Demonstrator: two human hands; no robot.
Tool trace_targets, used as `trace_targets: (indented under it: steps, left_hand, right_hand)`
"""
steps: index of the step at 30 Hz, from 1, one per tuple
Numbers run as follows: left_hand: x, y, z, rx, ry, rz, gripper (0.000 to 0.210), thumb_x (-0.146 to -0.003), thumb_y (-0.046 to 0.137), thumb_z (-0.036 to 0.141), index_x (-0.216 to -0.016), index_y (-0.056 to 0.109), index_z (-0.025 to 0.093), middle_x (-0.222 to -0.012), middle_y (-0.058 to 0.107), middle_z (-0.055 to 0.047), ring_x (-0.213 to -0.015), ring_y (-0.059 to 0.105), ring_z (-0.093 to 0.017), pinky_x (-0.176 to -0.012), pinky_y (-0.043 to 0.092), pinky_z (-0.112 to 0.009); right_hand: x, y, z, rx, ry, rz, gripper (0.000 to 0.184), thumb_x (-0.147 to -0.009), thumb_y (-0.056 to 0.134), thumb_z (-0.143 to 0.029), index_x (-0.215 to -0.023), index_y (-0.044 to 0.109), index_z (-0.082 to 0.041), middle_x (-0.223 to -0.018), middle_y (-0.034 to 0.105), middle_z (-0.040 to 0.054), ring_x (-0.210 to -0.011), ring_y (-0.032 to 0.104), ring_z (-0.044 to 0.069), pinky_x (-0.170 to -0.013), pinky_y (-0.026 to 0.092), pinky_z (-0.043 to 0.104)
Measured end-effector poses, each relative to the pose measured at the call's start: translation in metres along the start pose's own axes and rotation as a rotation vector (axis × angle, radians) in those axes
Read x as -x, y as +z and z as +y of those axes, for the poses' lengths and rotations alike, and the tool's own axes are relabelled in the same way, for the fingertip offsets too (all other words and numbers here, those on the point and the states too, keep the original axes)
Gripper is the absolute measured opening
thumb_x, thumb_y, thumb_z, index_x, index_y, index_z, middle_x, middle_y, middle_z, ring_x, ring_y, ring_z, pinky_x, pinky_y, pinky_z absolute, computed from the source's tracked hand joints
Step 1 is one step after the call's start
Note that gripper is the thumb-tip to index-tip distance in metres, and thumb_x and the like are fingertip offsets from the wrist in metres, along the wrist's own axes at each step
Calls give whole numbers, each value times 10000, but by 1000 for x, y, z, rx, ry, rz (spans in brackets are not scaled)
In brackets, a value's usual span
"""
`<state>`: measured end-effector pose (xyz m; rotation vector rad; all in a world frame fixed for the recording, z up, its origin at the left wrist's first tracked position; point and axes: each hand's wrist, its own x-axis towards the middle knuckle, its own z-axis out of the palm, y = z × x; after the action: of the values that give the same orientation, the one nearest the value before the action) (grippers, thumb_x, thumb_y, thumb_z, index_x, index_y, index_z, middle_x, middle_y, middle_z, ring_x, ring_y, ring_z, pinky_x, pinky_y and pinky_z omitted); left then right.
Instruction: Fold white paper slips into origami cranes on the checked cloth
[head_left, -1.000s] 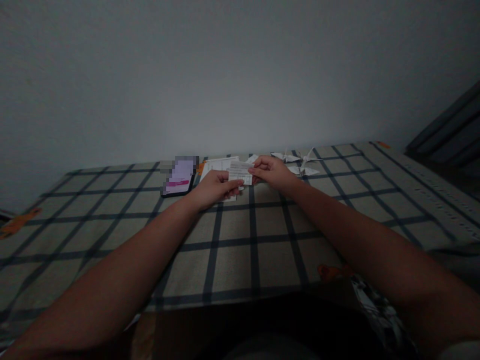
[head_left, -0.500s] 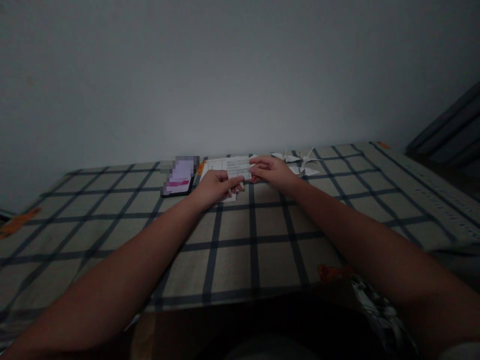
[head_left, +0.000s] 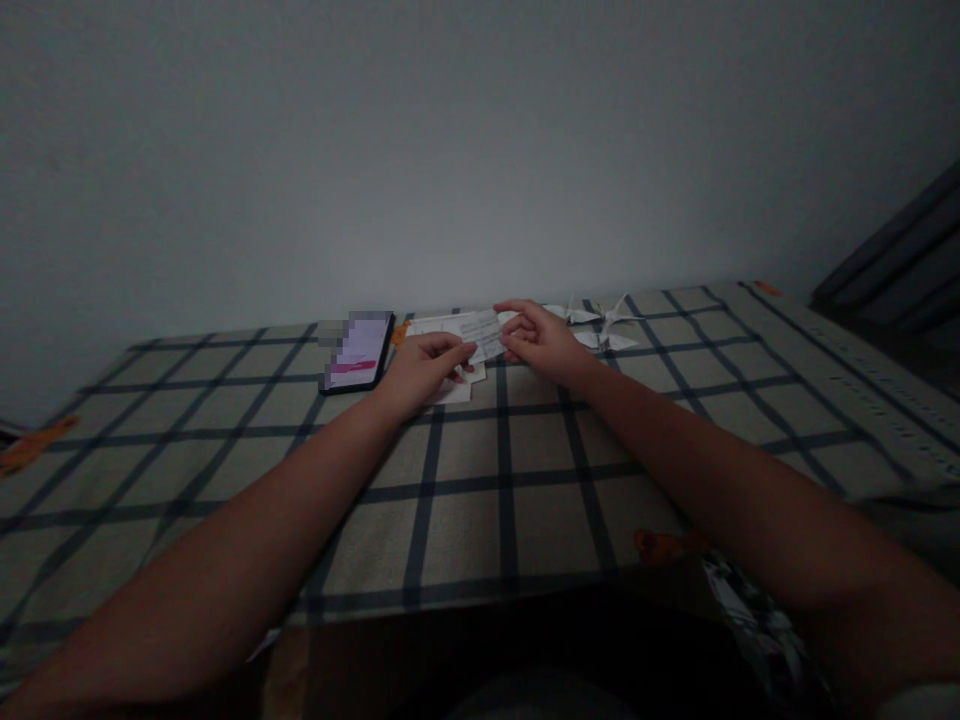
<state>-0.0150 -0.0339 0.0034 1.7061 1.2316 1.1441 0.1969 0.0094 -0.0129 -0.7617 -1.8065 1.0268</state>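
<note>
Between my two hands is a small piece of printed paper [head_left: 486, 335], tilted and raised off the table. My left hand [head_left: 431, 368] pinches its left edge between thumb and fingers. At its right edge my right hand [head_left: 538, 340] grips it with thumb and fingertips, the index finger stretched out above. More white paper sheets [head_left: 454, 392] lie under and behind my left hand, partly hidden by it. Just beyond my right hand are several folded white paper cranes [head_left: 611, 338], some of them partly covered by that hand.
A phone [head_left: 358, 355] with a lit, partly blurred screen lies left of my left hand. The checked tablecloth [head_left: 465, 520] covers the table, which meets a plain wall [head_left: 480, 160] at the back. Dark fabric [head_left: 907, 240] hangs at the far right.
The piece of paper has turned and tilted between my hands. My left hand has shifted slightly up and left along it, and my right index finger has lifted and straightened.
</note>
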Motion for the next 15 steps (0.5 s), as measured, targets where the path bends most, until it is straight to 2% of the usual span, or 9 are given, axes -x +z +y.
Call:
trace_targets:
  steps: [2,5,9,15]
  left_hand:
    - [0,0,0,-8,9,6,404,-733,747,541,-697,677,145,-674,696,-39,-552,583,-112,-574,486,-233]
    - [-1,1,0,-14,16,21,429,-716,762,561,-685,649,149,-654,681,-36,-542,579,-114,-562,479,-237]
    - [-1,1,-2,16,21,-6,436,-706,774,565,-691,631,154,-623,658,-24,-531,574,-114,-533,457,-227]
    - [-2,1,-2,-26,54,1,399,-744,746,540,-704,650,154,-658,673,-29,-547,573,-115,-562,478,-242]
  right_hand:
    - [1,0,-1,113,-64,-20,378,-861,617,-257,-1233,628,-188,-1148,671,85,-755,644,126,-764,567,309]
    - [2,1,-5,228,-110,-44,382,-861,651,-321,-1209,662,-165,-1227,662,116,-861,651,164,-859,547,355]
    - [3,1,-10,257,-104,-83,521,-767,771,-389,-1229,659,-174,-1213,669,120,-869,645,188,-849,553,375]
    - [2,2,-3,113,-71,-35,532,-767,777,-394,-1239,647,-185,-1081,690,96,-954,666,203,-891,563,375]
